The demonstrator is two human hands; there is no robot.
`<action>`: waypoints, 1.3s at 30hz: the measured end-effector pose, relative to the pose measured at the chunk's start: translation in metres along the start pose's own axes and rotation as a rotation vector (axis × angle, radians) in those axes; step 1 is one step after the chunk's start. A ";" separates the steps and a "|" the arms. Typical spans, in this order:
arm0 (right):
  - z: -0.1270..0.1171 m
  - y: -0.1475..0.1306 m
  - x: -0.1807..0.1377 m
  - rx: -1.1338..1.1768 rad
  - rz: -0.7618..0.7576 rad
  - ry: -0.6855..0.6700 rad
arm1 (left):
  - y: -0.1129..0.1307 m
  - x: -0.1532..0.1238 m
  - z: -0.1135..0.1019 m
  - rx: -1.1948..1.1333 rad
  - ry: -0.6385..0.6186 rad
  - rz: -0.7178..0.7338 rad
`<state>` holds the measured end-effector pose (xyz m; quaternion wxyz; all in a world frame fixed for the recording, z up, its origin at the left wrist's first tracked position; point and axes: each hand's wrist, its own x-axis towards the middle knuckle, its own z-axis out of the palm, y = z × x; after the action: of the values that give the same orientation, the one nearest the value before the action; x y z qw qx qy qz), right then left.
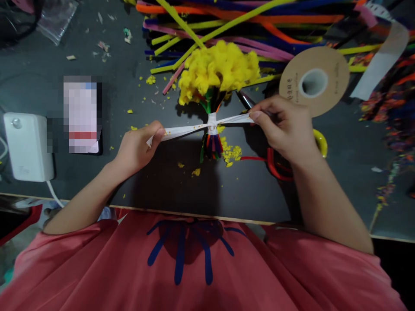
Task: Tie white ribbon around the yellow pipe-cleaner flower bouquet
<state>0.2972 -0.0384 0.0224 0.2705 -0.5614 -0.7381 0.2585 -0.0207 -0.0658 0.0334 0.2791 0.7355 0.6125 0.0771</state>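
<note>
A bunch of fuzzy yellow flowers [218, 69] with pipe-cleaner stems [212, 144] lies on the dark table [181, 185]. A white ribbon [191, 128] is knotted around the stems. My left hand [138, 147] pinches the ribbon's left end. My right hand [283, 125] pinches the right end, pulled taut. Both hands are closed on the ribbon, one on each side of the bunch.
A ribbon spool [314, 80] with a loose white tail stands right of the flowers. Several coloured pipe cleaners [246, 26] are heaped at the back. Red and yellow scissor handles [275, 166] lie under my right wrist. A phone [82, 114] and a white charger [27, 147] sit left.
</note>
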 end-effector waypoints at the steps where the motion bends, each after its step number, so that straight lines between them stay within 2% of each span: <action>1: 0.000 -0.001 0.000 -0.004 0.000 -0.006 | -0.001 0.001 -0.002 -0.009 0.002 0.012; 5: -0.004 -0.008 0.002 -0.019 -0.023 -0.100 | -0.004 0.004 -0.019 -0.068 -0.062 0.071; 8: -0.010 -0.013 0.004 -0.077 -0.136 -0.190 | -0.010 0.007 -0.035 -0.147 -0.097 0.076; 10: -0.013 -0.016 0.006 -0.114 -0.183 -0.243 | -0.014 0.008 -0.045 -0.202 -0.073 0.055; 14: -0.012 -0.020 0.012 -0.112 -0.179 -0.345 | -0.010 0.010 -0.055 -0.244 0.074 0.053; 16: -0.007 -0.023 0.016 -0.089 -0.210 -0.364 | -0.002 0.012 -0.051 -0.230 0.080 0.102; 20: 0.005 -0.031 0.022 -0.068 -0.249 -0.385 | 0.016 0.022 -0.026 -0.319 -0.117 0.178; 23: 0.009 -0.036 0.022 -0.045 -0.174 -0.407 | 0.024 0.033 -0.011 -0.292 -0.240 0.180; 26: 0.007 -0.037 0.020 0.078 -0.037 -0.413 | 0.027 0.041 -0.008 -0.267 -0.382 0.184; 30: 0.004 -0.032 0.018 0.412 0.142 -0.545 | 0.032 0.043 -0.010 -0.506 -0.508 -0.012; 33: 0.006 -0.027 0.016 0.669 0.243 -0.563 | 0.034 0.041 -0.010 -0.716 -0.474 -0.139; 36: 0.012 -0.023 0.012 0.844 0.289 -0.472 | 0.033 0.039 -0.010 -0.922 -0.441 -0.221; 39: 0.020 -0.020 0.008 0.912 0.254 -0.375 | 0.032 0.036 -0.010 -1.097 -0.389 -0.237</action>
<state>0.2676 -0.0370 0.0228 0.3173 -0.4154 -0.5120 0.6817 0.0113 -0.0312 0.0498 0.7323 0.4112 0.4986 0.2144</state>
